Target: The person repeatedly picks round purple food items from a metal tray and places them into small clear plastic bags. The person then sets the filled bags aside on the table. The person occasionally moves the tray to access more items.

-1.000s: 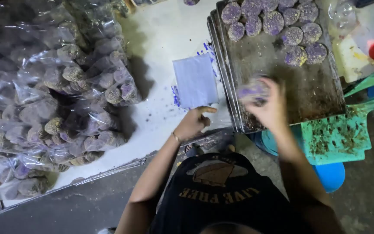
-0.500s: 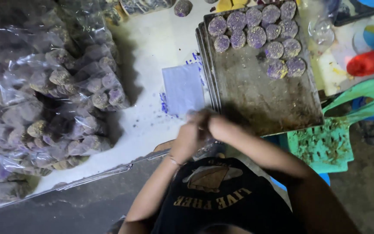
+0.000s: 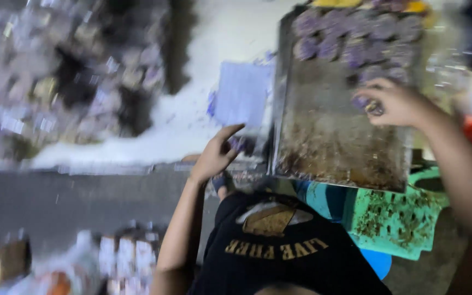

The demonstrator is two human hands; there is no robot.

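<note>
Purple cookie gripped by right hand over tray bare middle; left hand open at table edge.

Right hand picks a purple cookie off the baking tray.

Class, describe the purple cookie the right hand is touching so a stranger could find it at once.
Start at the metal baking tray; purple cookies fill its far end. The one meant lies nearest the bare middle, under the right hand; no other has fingers on it.
</note>
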